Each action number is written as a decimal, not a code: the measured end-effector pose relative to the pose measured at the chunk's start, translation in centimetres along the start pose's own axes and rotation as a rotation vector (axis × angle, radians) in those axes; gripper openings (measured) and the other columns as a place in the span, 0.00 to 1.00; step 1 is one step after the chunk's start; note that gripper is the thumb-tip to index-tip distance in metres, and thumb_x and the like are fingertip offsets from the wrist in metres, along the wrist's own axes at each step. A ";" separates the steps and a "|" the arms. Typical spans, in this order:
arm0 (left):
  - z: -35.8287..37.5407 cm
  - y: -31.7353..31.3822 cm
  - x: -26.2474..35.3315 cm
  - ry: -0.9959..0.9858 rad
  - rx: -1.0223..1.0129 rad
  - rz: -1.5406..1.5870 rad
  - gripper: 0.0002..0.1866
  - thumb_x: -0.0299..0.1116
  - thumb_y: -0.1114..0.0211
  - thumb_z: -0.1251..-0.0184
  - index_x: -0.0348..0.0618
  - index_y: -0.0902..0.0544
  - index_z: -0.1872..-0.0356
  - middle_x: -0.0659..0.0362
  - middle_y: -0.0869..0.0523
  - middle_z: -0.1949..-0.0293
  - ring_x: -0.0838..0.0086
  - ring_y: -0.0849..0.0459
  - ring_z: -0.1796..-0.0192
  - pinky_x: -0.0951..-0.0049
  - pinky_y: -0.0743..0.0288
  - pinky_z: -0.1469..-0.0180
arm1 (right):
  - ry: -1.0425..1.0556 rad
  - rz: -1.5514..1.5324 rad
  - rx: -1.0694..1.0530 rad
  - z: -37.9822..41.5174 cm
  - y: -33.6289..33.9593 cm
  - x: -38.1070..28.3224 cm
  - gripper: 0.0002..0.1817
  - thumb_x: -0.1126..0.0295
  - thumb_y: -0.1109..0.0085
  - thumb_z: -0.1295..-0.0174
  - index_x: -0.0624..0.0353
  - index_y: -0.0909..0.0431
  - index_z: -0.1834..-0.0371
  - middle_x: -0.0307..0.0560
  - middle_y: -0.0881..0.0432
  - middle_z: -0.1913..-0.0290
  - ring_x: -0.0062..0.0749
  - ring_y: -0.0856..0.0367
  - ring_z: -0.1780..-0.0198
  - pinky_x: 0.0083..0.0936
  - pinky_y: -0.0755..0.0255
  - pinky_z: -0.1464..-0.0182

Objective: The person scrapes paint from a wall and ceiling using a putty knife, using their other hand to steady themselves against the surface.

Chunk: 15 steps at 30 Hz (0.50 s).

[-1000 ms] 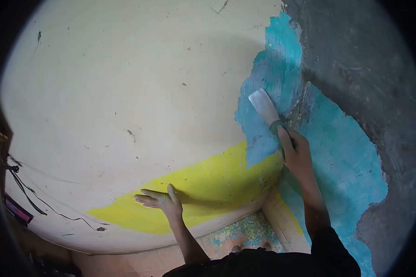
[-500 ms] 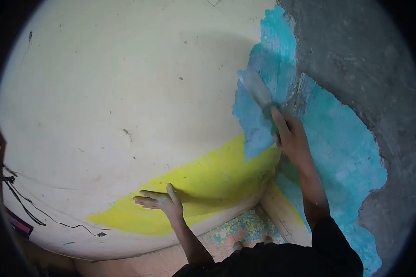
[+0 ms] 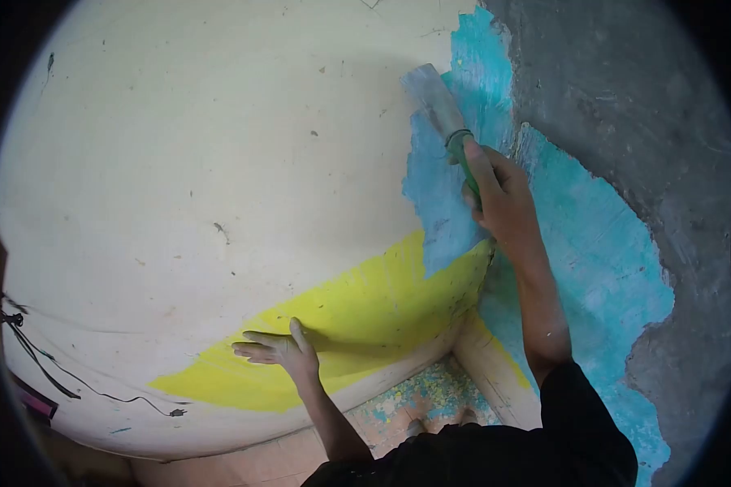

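Note:
My right hand (image 3: 502, 195) is wrapped round the green handle of a scraper (image 3: 439, 101). The scraper's wide metal blade points up and left, over the border between the cream wall (image 3: 219, 146) and the bare blue patch (image 3: 443, 195). My left hand (image 3: 280, 349) has its fingers spread and its thumb up, against the yellow area (image 3: 374, 300) low on the wall, and it holds nothing.
Grey bare wall (image 3: 625, 105) lies at the right beside another turquoise patch (image 3: 593, 252). Paint flakes (image 3: 430, 394) litter the floor in the corner, near my feet. Black cables (image 3: 45, 365) hang at the lower left.
My right hand and the scraper have moved up along the wall, and the blade now reaches onto the cream paint. My left hand has stayed nearly in place.

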State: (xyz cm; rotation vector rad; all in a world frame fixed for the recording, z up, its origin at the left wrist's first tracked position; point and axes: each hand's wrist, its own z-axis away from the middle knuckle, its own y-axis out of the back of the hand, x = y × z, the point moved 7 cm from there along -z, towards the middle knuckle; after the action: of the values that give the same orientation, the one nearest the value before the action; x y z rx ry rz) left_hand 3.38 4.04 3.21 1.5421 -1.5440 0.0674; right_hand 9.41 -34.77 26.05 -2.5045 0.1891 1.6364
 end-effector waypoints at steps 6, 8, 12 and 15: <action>0.0 -0.1 0.3 -0.008 0.000 0.015 0.57 0.62 0.45 0.29 0.35 0.75 0.24 0.31 0.84 0.27 0.36 0.84 0.24 0.31 0.78 0.29 | -0.151 0.039 0.011 2.5 1.3 5.6 0.22 0.50 0.46 0.27 0.60 0.18 0.63 0.32 0.33 0.83 0.14 0.37 0.84 0.20 0.43 0.81; 0.0 0.1 -0.1 -0.018 0.000 0.020 0.57 0.62 0.45 0.29 0.35 0.75 0.24 0.31 0.84 0.27 0.36 0.84 0.24 0.30 0.78 0.29 | 0.005 0.056 0.030 1.1 0.7 3.0 0.23 0.48 0.47 0.27 0.59 0.18 0.63 0.31 0.33 0.84 0.14 0.38 0.85 0.19 0.43 0.81; 0.1 0.1 0.1 -0.041 0.015 -0.026 0.57 0.62 0.46 0.29 0.36 0.76 0.25 0.31 0.85 0.27 0.36 0.84 0.24 0.31 0.78 0.28 | -0.052 0.000 -0.017 0.6 0.8 -0.5 0.23 0.48 0.46 0.28 0.58 0.18 0.64 0.31 0.34 0.84 0.14 0.38 0.85 0.19 0.44 0.81; -0.1 0.1 0.2 -0.012 0.001 -0.010 0.57 0.63 0.46 0.29 0.35 0.76 0.25 0.31 0.84 0.27 0.36 0.84 0.24 0.31 0.78 0.28 | -0.028 0.095 0.007 1.9 1.1 2.8 0.22 0.49 0.46 0.27 0.59 0.18 0.64 0.31 0.34 0.84 0.14 0.37 0.84 0.19 0.43 0.81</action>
State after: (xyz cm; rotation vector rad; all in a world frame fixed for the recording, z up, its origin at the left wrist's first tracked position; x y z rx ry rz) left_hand 3.36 4.01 3.44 1.5530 -1.5457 0.0538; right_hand 8.56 -35.55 22.71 -2.5016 0.3149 1.7016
